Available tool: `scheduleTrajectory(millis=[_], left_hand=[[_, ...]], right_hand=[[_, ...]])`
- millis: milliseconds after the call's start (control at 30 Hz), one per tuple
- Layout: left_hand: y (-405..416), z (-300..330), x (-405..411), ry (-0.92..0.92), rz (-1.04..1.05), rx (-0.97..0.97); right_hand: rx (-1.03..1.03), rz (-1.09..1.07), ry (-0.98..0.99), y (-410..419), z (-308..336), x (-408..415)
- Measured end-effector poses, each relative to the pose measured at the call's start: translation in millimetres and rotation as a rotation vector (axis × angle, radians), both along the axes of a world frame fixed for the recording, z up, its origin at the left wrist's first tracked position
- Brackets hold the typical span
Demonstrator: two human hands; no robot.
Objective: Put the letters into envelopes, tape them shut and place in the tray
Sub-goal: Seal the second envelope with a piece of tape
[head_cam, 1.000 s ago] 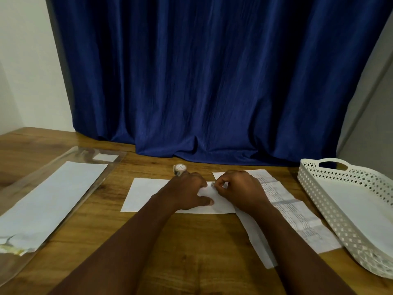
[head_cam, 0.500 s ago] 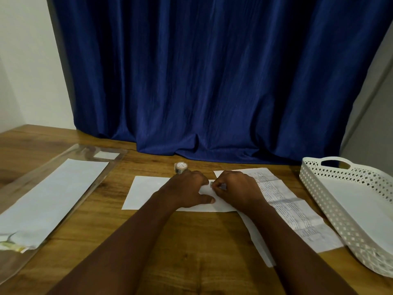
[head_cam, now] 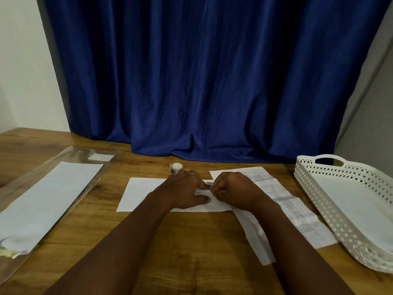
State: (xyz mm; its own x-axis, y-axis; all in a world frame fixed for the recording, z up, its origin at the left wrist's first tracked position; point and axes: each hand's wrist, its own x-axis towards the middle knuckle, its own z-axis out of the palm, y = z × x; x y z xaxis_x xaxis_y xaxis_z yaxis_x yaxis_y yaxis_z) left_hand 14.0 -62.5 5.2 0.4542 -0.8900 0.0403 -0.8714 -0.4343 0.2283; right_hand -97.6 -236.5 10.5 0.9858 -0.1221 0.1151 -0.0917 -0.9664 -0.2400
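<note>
**Tape strip at the envelope flap: what could slip, and the count**

At the middle of the surface [head_cam: 191,262], seen from the head view, both hands meet over a white envelope [head_cam: 144,193] that lies flat with its long side running left to right. The left hand [head_cam: 185,191] lies on the envelope with its thumb stretched flat along the paper; its grip holds nothing that I can see, it presses. The right hand [head_cam: 234,191] has its fingers curled, pinching a short strip of patterned tape [head_cam: 209,184] between the two hands at the envelope's far edge.

Likely trouble: the strip may fold onto itself or stick to a fingertip before it lands, since it is small and held close between both hands. If the left hand eases off, the envelope could slide on the smooth wood and the tape would go down skewed. The printed letter [head_cam: 297,211] lies partly under the right forearm, so a drag of the arm could crease or shift it.

Counted:
- one envelope under the hands;
- one tape roll [head_cam: 176,167] just far of the left hand;
- one unfolded printed letter to the right, plus a paper strip [head_cam: 258,241] hanging toward the near edge;
- one white perforated tray [head_cam: 308,177] at the right, with white paper inside, number unclear;
- one clear plastic sleeve [head_cam: 70,155] at the left holding more white paper.
</note>
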Motion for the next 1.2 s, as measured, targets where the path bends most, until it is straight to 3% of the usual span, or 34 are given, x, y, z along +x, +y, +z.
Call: scheduleTrajectory(millis=[267, 733, 900, 967, 1200], left_hand=[[1.0, 7.6, -4.4, 0.036, -0.018, -0.041], [1.0, -0.7, 2.1, 0.065, -0.002, -0.061], [-3.5, -4.1, -5.6, 0.005, 0.067, -0.174], [-7.2, -8.3, -5.9, -0.041, 0.127, -0.223], [-18.7, -19.0, -5.4, -0.183, 0.213, -0.067]], right_hand=[[0.042, -0.084, -0.018, -0.7, -4.6, 5.1], [-0.177, -0.128, 0.050, 14.3, -15.2, 4.7], [0.204, -0.243, -0.119, -1.7, -10.6, 5.2], [0.239, -0.290, -0.157, -5.4, -10.9, 4.2], [-0.078, -0.245, 0.008, 0.8, -14.5, 6.7]])
